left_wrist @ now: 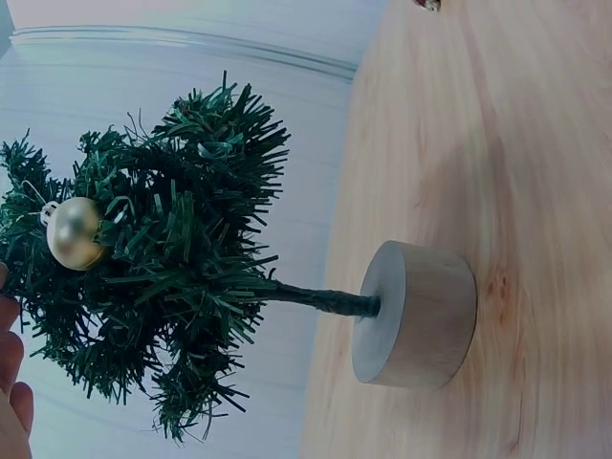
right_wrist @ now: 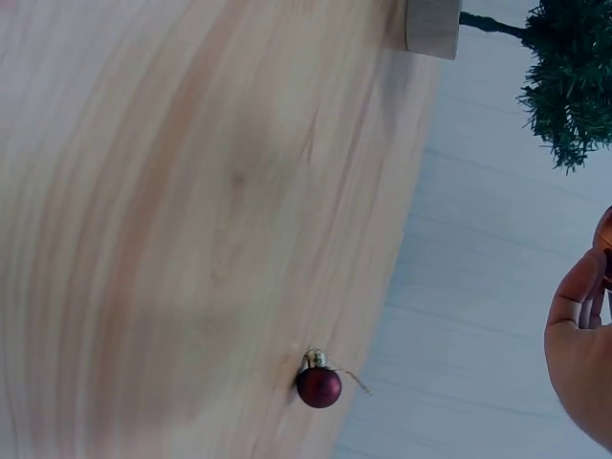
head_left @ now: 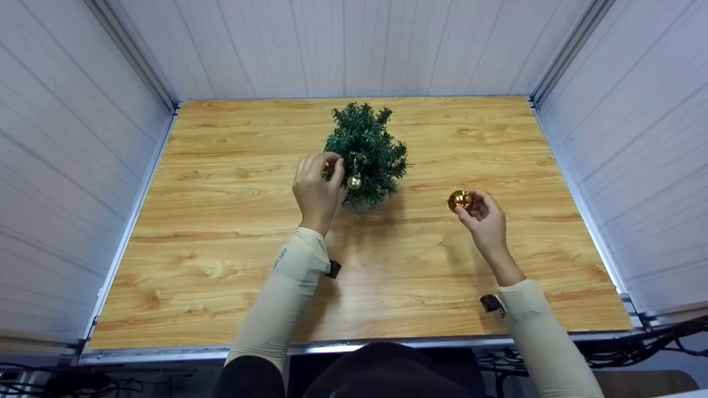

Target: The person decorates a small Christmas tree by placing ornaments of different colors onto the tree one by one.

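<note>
A small green artificial Christmas tree (head_left: 368, 146) stands upright on a round wooden base (left_wrist: 421, 316). On its front hangs a pale gold bauble (head_left: 354, 182). At the tree's left side, my left hand (head_left: 318, 185) pinches a reddish-brown bauble (head_left: 330, 165) against the branches; fingers and thumb cover most of it. To the right of the tree, my right hand (head_left: 487, 218) holds a shiny gold bauble (head_left: 459, 201) above the table between thumb and fingers. The right wrist view shows only the edge of this bauble.
On the wood-grain table (head_left: 221, 221) lies a dark red bauble (right_wrist: 318, 386) with a thread loop, seen in the right wrist view. White panel walls (head_left: 332, 50) enclose the back and sides. Black cables (head_left: 636, 345) hang beyond the front right corner.
</note>
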### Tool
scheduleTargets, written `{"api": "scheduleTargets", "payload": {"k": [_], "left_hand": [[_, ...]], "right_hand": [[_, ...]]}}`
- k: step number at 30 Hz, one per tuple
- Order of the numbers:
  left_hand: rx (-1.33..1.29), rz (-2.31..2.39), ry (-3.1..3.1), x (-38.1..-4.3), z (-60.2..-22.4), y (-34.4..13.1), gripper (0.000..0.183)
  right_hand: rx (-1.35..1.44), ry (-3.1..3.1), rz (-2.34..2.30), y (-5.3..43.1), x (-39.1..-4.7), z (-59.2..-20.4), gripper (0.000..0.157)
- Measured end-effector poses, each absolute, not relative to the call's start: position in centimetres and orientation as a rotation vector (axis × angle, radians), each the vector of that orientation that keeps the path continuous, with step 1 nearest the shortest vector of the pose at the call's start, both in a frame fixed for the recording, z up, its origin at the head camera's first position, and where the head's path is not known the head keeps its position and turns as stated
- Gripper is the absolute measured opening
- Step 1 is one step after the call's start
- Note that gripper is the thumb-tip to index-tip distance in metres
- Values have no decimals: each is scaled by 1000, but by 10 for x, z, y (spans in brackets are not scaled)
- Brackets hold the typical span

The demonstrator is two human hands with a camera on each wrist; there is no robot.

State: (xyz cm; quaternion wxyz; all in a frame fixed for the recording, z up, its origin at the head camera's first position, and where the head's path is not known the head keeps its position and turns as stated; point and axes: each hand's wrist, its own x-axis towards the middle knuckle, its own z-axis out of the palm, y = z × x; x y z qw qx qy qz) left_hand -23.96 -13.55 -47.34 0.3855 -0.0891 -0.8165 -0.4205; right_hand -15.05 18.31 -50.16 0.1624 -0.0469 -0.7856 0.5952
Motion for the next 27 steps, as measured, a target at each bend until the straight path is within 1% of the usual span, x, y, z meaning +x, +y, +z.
{"api": "scheduleTargets", "payload": {"k": [4,11,23,27], "left_hand": [[-227,-1081,-2084,-241,-473,-137,12],[-214,-1079,-2095,-245,-473,-141,16],[-183,-1079,-2102,-251,-471,-144,18],[-168,-1078,-2110,-253,-471,-146,14]], "right_hand": [[-111,-2250,1709,177,-149,-496,43],[-10,-2263,1683,160,-138,-473,41],[0,-2268,1715,146,-136,-468,42],[1,-2270,1712,143,-138,-468,42]]}}
